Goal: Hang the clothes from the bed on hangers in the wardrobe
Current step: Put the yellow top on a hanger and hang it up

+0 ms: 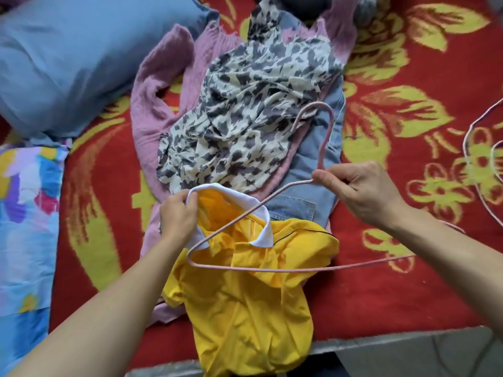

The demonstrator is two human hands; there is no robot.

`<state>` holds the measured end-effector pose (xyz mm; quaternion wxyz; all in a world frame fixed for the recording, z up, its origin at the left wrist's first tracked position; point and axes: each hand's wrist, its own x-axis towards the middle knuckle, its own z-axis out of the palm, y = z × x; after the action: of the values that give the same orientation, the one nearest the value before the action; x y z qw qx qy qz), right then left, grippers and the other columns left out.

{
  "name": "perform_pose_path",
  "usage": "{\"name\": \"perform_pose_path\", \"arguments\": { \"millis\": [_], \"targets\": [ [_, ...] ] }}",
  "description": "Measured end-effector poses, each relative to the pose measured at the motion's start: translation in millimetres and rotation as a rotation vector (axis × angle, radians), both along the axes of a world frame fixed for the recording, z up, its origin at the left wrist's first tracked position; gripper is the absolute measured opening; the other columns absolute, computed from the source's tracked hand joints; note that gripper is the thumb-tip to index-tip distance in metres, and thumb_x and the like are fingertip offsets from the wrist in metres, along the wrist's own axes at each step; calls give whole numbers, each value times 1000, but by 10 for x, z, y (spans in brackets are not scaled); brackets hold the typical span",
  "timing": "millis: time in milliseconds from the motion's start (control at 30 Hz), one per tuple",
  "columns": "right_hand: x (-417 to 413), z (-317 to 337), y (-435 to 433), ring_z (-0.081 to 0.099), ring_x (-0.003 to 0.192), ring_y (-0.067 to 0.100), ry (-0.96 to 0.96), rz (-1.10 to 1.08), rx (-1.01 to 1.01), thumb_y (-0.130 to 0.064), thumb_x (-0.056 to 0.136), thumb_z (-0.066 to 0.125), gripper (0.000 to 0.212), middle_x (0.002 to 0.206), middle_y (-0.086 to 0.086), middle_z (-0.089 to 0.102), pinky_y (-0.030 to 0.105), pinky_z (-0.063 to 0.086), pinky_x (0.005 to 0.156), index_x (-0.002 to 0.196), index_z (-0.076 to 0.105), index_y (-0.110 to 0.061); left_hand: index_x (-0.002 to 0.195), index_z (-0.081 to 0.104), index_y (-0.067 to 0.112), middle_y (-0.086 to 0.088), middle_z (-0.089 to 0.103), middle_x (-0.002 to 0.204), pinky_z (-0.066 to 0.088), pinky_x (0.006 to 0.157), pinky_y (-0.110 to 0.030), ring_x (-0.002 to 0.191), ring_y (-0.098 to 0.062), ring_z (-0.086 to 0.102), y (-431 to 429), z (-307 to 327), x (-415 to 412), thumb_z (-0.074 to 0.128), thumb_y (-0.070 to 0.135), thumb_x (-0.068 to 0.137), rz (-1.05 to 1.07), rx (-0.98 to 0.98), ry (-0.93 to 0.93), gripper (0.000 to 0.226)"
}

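The yellow shirt (pixel 245 308) lies at the near edge of the bed, on a red flowered blanket (pixel 408 295). The left hand (pixel 178 216) pinches its white collar (pixel 261 213). The right hand (pixel 364 191) grasps the neck of the pink hanger (pixel 272 270), which lies across the collar. Behind is a pile: spotted garment (pixel 245 126), pink knit (pixel 152 118), jeans (pixel 307 164). A blue pillow (pixel 68 58) lies at the far left corner.

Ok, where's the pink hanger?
The pink hanger sits centre-low in the head view: the right hand pinches its neck, its hook shows over the jeans, and one corner lies at the collar of the yellow shirt, which the left hand grips.
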<state>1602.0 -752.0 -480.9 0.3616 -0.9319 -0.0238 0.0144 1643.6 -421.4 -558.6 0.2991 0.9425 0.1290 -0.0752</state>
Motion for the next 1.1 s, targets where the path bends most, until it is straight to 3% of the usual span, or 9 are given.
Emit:
{"name": "perform_pose_path", "arguments": {
  "millis": [167,333,400,533,667,733,867,967,1100],
  "targets": [
    [30,-111,186,39,43,12,15,9,-100,-67,87,37,67,43,1,39,32,28,46,71,68,-10,66,60,10,3,49,52,34,53,-34,56,-18,45,26,87,-118,52,25,92,-98,2,-76,31],
    [90,-107,240,53,49,13,5,14,-38,-67,88,43,65,51,0,60,33,41,47,75,72,-10,64,56,15,4,44,51,26,57,-32,55,-21,43,282,117,-224,49,27,93,-157,35,-114,32],
    [118,-24,209,50,48,9,-24,23,27,-56,91,52,53,46,-4,53,22,34,45,74,73,-10,65,56,14,-3,48,56,32,58,-35,63,-27,47,452,65,-242,44,32,89,-136,45,-118,33],
    [227,108,242,37,45,13,-67,43,49,-46,94,54,55,48,12,41,23,23,43,69,67,1,66,58,8,-12,56,64,37,62,-38,71,-30,51,553,27,-319,42,35,88,-131,28,-112,38],
    [328,-20,575,35,47,14,-21,126,-17,-50,94,52,54,43,2,33,22,22,44,55,51,-12,67,62,6,-2,54,60,35,61,-37,62,-18,47,345,181,-345,45,33,89,-174,-60,-141,38],
    [312,-209,833,42,50,11,30,139,-9,-46,94,55,47,46,-1,47,27,30,46,63,63,-11,66,63,10,2,51,56,33,54,-31,54,-8,42,217,239,-330,50,32,90,-179,-172,-136,35],
    [129,-534,1230,45,55,2,198,152,283,-24,93,62,17,58,-10,56,31,34,55,77,69,-25,72,66,9,3,46,55,29,50,-25,52,-3,38,189,256,-336,51,37,91,-159,-376,-85,38],
    [23,-609,1222,48,63,8,301,83,465,-14,93,62,25,71,8,65,30,37,60,84,69,-37,74,61,27,12,47,59,33,55,-18,56,1,44,399,180,-361,49,26,98,-185,-360,17,26],
    [-24,-573,1184,55,66,7,358,26,567,-6,91,63,21,76,16,68,25,44,64,90,71,-25,69,44,20,8,43,64,37,63,-38,62,-8,42,413,79,-430,38,41,94,-267,-276,95,34]
  ]
}}
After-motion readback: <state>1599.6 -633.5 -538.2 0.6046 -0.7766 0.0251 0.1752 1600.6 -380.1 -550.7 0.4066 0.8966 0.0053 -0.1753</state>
